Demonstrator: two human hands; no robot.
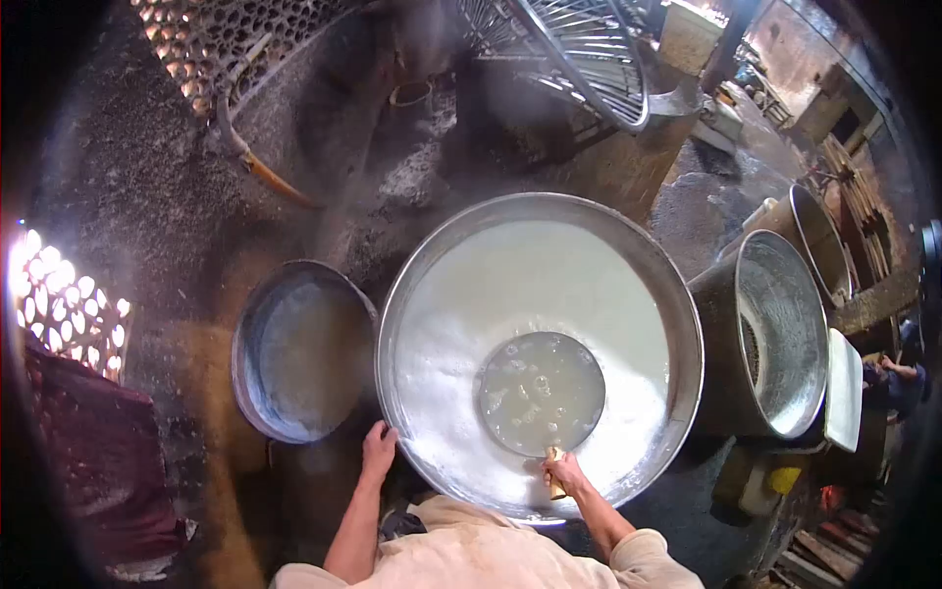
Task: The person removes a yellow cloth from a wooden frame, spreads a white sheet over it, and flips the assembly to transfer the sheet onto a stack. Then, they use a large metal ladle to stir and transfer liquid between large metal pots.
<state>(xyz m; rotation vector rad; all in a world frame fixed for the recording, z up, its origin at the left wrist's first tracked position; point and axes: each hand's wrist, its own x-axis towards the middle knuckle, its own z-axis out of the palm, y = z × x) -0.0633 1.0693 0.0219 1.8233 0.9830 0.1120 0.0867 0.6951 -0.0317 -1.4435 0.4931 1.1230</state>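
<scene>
A large round metal vat (677,412) of milky white liquid (549,265) stands right in front of me. My right hand (566,474) is closed around the short wooden handle (556,481) of a wide round ladle. The bowl of the ladle (543,393) sits low in the liquid near the vat's front side, filled with cloudy, greyish liquid and some froth. On the left, my left hand (380,452) is at the vat's outer rim, fingers curled in against the edge.
A wide shallow metal basin (257,402) stands left of the vat. Deep metal pots (800,334) and a white slab (844,393) are at the right. A barred metal frame (589,59) stands behind. Another person (898,378) is at the far right.
</scene>
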